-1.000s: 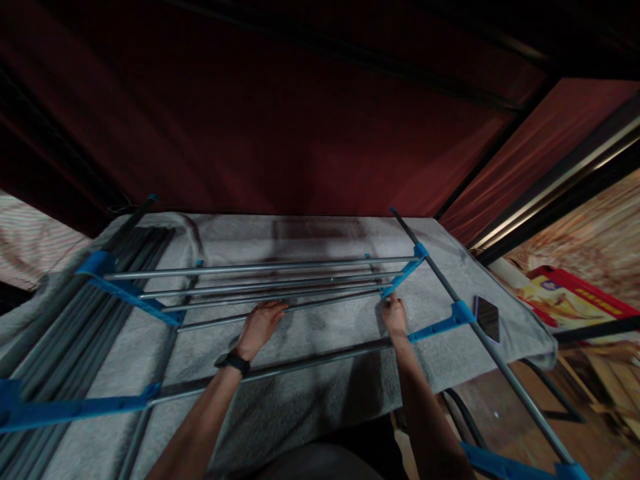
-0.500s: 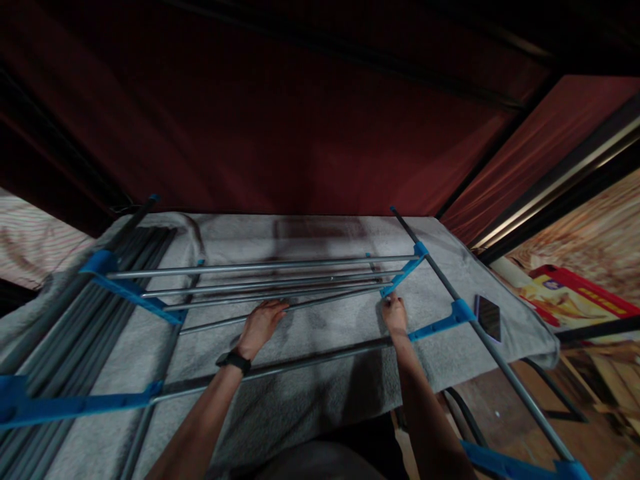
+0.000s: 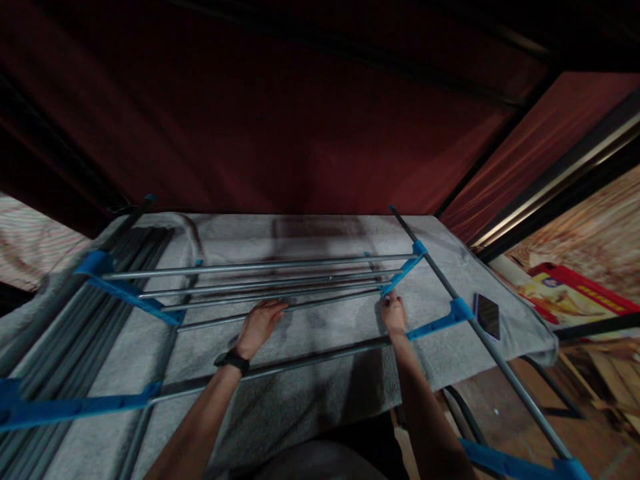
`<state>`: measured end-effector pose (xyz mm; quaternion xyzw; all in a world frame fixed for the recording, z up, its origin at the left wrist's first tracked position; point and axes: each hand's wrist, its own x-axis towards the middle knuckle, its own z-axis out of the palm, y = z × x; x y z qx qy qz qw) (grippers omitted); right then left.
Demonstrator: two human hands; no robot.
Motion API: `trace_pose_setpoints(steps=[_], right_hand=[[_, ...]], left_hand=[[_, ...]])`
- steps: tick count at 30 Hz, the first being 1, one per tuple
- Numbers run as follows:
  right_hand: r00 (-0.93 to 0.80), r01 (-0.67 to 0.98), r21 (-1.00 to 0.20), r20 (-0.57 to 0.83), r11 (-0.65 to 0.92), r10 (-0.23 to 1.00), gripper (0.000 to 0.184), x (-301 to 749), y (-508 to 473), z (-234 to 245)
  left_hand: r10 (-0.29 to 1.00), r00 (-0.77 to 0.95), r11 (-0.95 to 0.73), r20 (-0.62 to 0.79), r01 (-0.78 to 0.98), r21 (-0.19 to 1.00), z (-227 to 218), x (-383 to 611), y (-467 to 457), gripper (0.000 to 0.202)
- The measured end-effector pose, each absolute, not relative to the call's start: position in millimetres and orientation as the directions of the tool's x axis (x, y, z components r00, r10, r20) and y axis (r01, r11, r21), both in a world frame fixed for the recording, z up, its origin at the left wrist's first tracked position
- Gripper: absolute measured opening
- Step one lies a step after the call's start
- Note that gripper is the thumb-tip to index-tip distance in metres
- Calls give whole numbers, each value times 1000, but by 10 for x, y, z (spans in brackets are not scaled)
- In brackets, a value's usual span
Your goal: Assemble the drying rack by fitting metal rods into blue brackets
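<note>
A rack frame of grey metal tubes and blue plastic brackets lies over the bed-like surface. My left hand (image 3: 261, 325), with a dark watch on its wrist, is closed over the nearest thin metal tube (image 3: 213, 322) of the upper shelf. At that tube's right end, my right hand (image 3: 394, 313) is closed at the lower tip of the blue plastic bracket (image 3: 404, 273); its fingertips are partly hidden. Several thin tubes span from this bracket to the left blue bracket (image 3: 133, 298). Nearer me, a thicker crossbar (image 3: 320, 358) passes beneath my forearms.
A bundle of loose grey tubes (image 3: 107, 313) lies at the left on the grey blanket (image 3: 320, 233). A phone (image 3: 487, 316) rests to the right, outside the frame's right upright (image 3: 520, 390). Beyond stands a red and yellow box (image 3: 575, 297). Dark red curtains (image 3: 310, 133) hang behind.
Both hands stay in nearly the same places on the tube and bracket. The whole view has shifted very slightly.
</note>
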<state>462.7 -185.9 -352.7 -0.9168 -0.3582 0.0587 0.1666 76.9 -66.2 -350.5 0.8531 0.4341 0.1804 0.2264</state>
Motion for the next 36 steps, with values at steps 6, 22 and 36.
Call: trace_pose_setpoints(steps=[6,22,36], right_hand=[[740,634,-340,4,-695,673,37,4617,-1860,-3514],[736,650,-312,32,-693,677,33,4618,-1858,-3547],[542,840,-312,485,-444,686,46,4415,-2015,-3743]], left_hand=[[824,557,-518,99,672,530,-3511,760,-659,31],[817,571,-539,75,711,451,-3381,812,-665,33],[840,541,-515,42,769,380,-3247,922,-766,29]])
